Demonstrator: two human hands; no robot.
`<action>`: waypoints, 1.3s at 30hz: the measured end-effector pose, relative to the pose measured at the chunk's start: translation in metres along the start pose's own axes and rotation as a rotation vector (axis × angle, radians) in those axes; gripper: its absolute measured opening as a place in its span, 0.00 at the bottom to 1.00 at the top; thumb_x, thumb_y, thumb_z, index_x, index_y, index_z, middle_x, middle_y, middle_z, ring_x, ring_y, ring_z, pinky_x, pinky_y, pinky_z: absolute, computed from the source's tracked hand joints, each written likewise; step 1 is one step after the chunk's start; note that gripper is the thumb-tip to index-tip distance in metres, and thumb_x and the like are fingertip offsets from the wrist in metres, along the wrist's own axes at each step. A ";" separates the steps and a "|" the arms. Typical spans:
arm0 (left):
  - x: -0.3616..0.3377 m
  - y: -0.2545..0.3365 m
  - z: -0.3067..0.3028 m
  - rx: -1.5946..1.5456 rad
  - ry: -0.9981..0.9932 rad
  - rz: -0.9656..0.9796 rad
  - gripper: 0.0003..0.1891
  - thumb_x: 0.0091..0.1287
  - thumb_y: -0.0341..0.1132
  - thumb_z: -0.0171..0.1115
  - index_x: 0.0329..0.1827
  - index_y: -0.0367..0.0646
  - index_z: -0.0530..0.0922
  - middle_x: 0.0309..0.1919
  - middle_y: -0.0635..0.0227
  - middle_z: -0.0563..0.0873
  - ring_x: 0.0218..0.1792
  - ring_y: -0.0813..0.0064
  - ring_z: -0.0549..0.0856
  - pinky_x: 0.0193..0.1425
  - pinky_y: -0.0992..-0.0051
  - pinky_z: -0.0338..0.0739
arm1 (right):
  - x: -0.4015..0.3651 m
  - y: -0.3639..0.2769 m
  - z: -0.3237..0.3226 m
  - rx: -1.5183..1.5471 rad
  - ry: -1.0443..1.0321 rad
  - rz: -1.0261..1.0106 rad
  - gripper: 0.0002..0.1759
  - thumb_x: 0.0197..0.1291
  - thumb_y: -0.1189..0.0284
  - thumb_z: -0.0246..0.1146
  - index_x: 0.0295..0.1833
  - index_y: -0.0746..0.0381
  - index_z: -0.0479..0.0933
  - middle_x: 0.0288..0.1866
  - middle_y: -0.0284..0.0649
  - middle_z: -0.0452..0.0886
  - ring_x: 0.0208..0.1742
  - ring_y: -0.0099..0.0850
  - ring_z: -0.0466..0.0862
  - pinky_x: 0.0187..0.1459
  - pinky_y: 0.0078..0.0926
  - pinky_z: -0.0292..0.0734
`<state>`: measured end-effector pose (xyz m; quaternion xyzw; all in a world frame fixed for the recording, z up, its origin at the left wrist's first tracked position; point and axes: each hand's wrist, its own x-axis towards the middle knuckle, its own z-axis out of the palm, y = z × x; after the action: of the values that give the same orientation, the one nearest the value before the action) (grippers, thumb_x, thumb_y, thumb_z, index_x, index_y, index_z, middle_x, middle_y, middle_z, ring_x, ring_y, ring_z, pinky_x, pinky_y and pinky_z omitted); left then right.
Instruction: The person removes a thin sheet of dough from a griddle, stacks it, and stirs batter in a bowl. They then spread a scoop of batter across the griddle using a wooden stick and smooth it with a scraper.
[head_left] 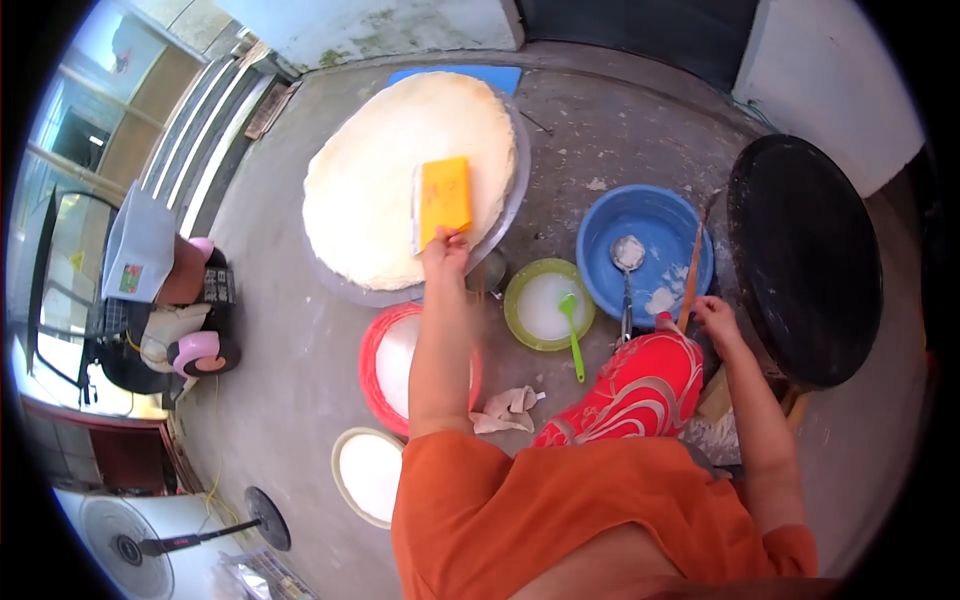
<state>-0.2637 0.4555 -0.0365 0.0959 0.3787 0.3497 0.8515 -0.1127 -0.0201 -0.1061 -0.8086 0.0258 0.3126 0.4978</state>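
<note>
My left hand (pixel 446 252) reaches forward, fingers closed on the near end of a flat yellow scraper (pixel 445 194) with a pale left edge. The scraper overlaps a large, round, cream-coloured stack of flatbread (pixel 370 165) on a wider round tray (pixel 515 205). My right hand (pixel 716 322) is beside my right knee, its fingers bent in at the lower end of a long wooden stick (pixel 692 270). That stick rises across the right rim of a blue basin (pixel 645 205), which contains a metal ladle (pixel 627 262) and white residue.
A black round griddle (pixel 810 260) stands at right. Nearer are a green bowl (pixel 512 315) with a green spatula (pixel 573 335), a red basin (pixel 370 360), a bowl of white stuff (pixel 370 475) and a cloth (pixel 507 410). A scooter (pixel 190 330) and fan (pixel 125 548) are at left.
</note>
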 end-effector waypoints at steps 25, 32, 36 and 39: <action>-0.147 -0.135 -0.114 1.009 -0.090 -0.272 0.14 0.60 0.32 0.53 0.47 0.38 0.73 0.41 0.66 0.79 0.37 0.74 0.79 0.34 0.76 0.69 | -0.057 0.034 -0.139 -0.189 0.958 -0.339 0.35 0.53 0.85 0.46 0.66 0.46 0.60 0.23 0.34 0.70 0.22 0.23 0.70 0.28 0.19 0.71; -0.102 -0.176 -0.184 1.569 -0.268 0.139 0.19 0.57 0.37 0.57 0.49 0.36 0.74 0.39 0.61 0.79 0.36 0.68 0.79 0.36 0.73 0.71 | -0.122 0.024 -0.083 -0.349 0.577 -0.317 0.27 0.56 0.80 0.52 0.63 0.54 0.64 0.40 0.46 0.80 0.35 0.30 0.79 0.40 0.22 0.72; -0.116 -0.204 -0.178 2.381 -0.300 0.357 0.30 0.52 0.42 0.63 0.57 0.37 0.67 0.54 0.50 0.66 0.51 0.52 0.71 0.51 0.61 0.71 | -0.134 -0.036 -0.056 -0.168 0.241 -0.469 0.24 0.54 0.78 0.56 0.59 0.52 0.69 0.39 0.45 0.80 0.33 0.25 0.79 0.39 0.19 0.71; -0.094 -0.227 -0.210 2.285 -0.303 0.203 0.30 0.52 0.41 0.62 0.55 0.35 0.64 0.59 0.48 0.56 0.53 0.43 0.67 0.53 0.58 0.69 | -0.148 -0.108 -0.054 -0.593 0.128 -0.555 0.23 0.49 0.74 0.61 0.55 0.52 0.73 0.36 0.45 0.80 0.32 0.34 0.81 0.37 0.25 0.74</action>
<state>-0.3387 0.2042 -0.2256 0.8808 0.3587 -0.1448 0.2730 -0.1674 -0.0504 0.0743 -0.9111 -0.2535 0.1096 0.3059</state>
